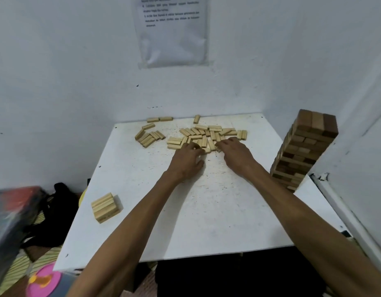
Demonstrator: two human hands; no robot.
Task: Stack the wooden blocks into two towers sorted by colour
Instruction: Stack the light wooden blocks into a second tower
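A white square table (206, 211), scuffed and speckled with dark marks, carries all the blocks. A loose heap of pale blocks (206, 133) lies flat across its far middle, with a smaller cluster (149, 137) to the left of it. Two pale blocks (159, 119) lie end to end at the far edge. A low pale stack (106, 207) sits at the near left edge. A tall tower of darker brown blocks (305, 151) stands at the right edge.
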